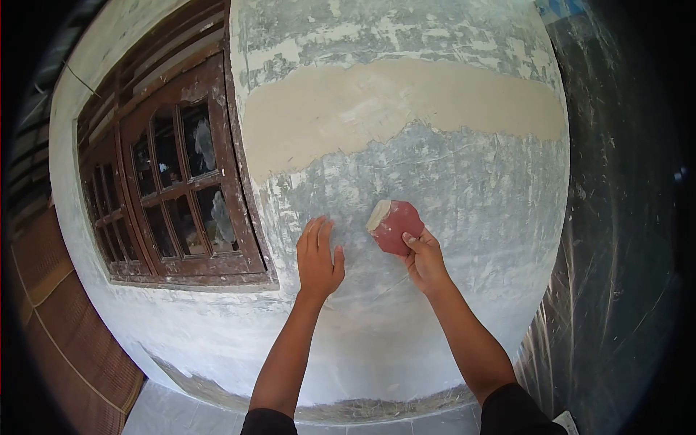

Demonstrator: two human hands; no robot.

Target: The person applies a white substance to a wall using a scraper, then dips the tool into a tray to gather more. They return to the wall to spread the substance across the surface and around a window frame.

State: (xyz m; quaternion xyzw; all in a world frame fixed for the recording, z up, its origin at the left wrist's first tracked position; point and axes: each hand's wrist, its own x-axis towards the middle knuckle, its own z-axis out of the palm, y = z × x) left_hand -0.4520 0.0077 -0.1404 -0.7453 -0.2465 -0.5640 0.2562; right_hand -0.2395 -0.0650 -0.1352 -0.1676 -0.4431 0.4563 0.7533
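One flat red piece point(401, 230) was pinched in the right hand point(426, 262), the thumb on its near face and the other fingers mostly hidden behind it. Its outline was uneven, and pale filler point(378, 215) clung to its upper left edge. It was held up in front of the wall point(464, 188), below a broad beige band point(326, 109); whether it touched the surface could not be told. The left hand point(317, 261) was raised to the left of the piece, well apart from it, with nothing seen in its grasp. Its fingers pointed upward, held fairly close together, while the thumb stood away from them; contact with the wall could not be made out either. Above and below the band, the wall was mottled grey and white. A brown wooden window point(181, 185) with small panes was set into it on the left, pale marks on its frame. Woven brown material point(80, 344) was at the lower left, a dark sheet point(623, 188) at the right, and grey tiled floor point(174, 409) ran along the foot of the wall
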